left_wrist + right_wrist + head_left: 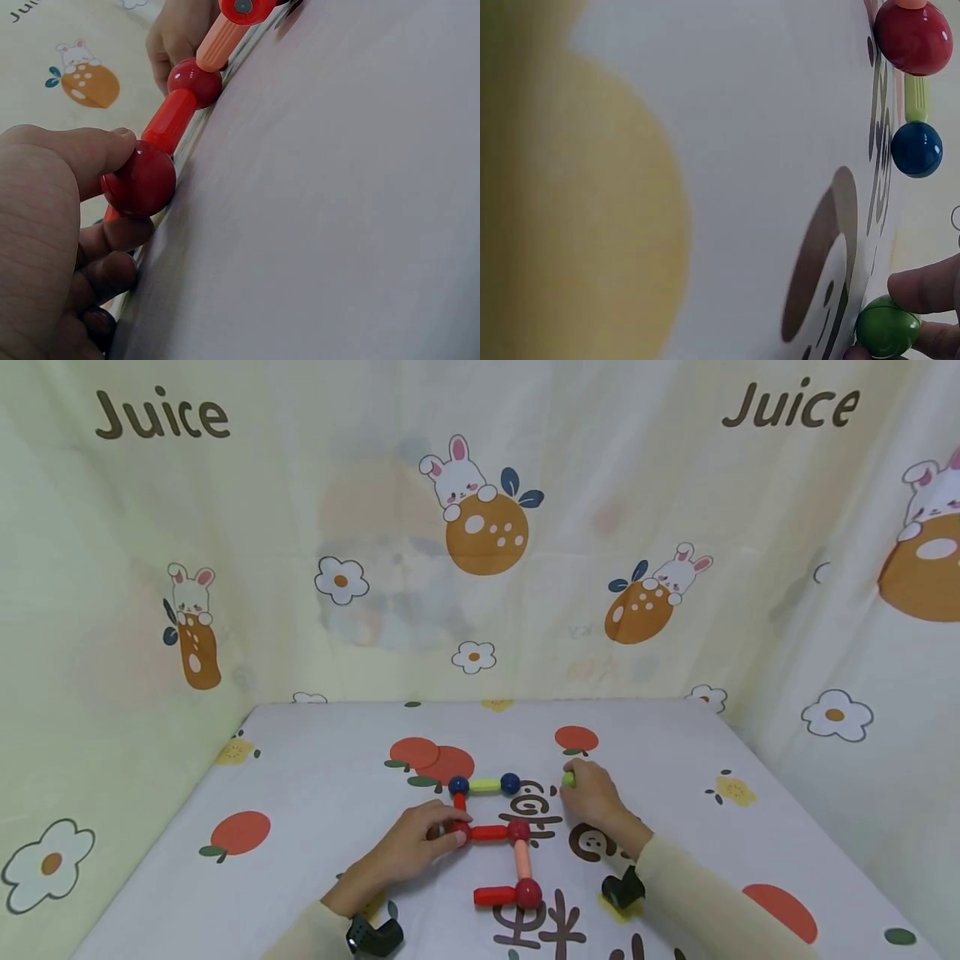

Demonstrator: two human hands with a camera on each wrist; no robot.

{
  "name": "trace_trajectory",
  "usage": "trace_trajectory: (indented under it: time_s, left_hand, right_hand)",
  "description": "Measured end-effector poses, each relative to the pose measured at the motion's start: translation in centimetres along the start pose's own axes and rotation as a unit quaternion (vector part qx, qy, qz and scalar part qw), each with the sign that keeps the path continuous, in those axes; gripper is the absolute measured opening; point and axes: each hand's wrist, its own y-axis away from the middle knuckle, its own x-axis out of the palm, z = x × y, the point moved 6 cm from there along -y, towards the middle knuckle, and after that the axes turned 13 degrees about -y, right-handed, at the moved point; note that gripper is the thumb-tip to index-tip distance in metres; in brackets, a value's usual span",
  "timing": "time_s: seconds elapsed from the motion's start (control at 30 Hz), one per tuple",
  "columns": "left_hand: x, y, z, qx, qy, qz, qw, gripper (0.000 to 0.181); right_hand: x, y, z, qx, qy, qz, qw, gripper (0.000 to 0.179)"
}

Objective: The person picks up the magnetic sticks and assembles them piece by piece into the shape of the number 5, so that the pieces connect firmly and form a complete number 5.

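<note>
Toy balls and rods are joined in a zigzag chain on the cloth. My left hand (416,842) pinches a red ball (141,180) between thumb and fingers. A red rod (490,833) runs from it to a second red ball (518,831); a peach rod (522,860) leads to a third red ball (528,893) with another red rod (495,896). Behind the left hand, a blue ball (458,786) joins a lime rod (484,785) ending in another blue ball (510,783). Apart from the chain, my right hand (597,800) grips a green ball (887,328) at the table surface.
A white tablecloth (315,735) printed with fruit and brown lettering covers the table. A rabbit-print curtain (285,527) hangs behind and at both sides. Dark wrist cameras sit on the left wrist (375,937) and right wrist (624,887).
</note>
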Motion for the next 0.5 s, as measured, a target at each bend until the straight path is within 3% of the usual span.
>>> trace_trajectory:
  time_s: [0.5]
  left_hand:
    - [0.05,-0.11,0.11,-0.003,0.003,0.001,1.0,0.031]
  right_hand:
    - [-0.04,0.46,0.44,0.004,-0.047,-0.004,0.9989,0.035]
